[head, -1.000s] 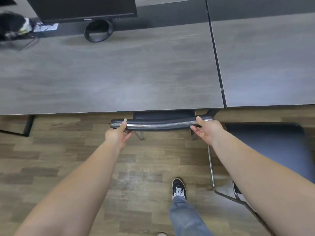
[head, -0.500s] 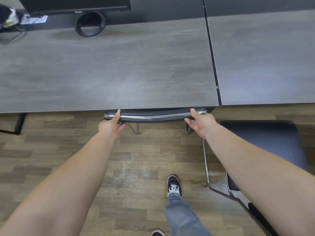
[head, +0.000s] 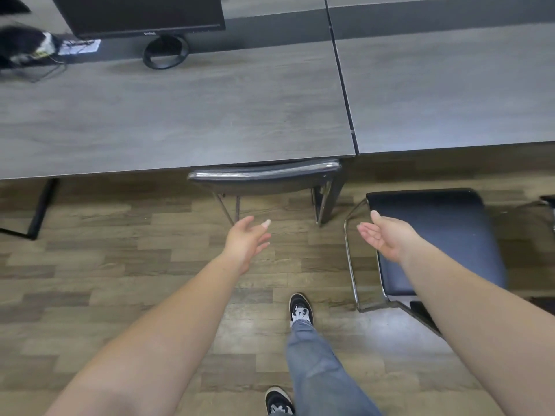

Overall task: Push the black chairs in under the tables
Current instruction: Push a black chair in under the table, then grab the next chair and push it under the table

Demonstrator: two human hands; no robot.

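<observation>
Your left hand (head: 247, 240) and right hand (head: 386, 235) hang with fingers loose and holding nothing at mid-frame, apart from the black chair (head: 264, 175) tucked under the table (head: 168, 115) edge above them, while a second black chair (head: 435, 235) stands out at right.

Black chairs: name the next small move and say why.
Probably shift right and take hold of the second chair. The first chair already sits under the table, only its backrest showing. Both the left hand and right hand are open, and the second chair stands clear of the tables.
</observation>
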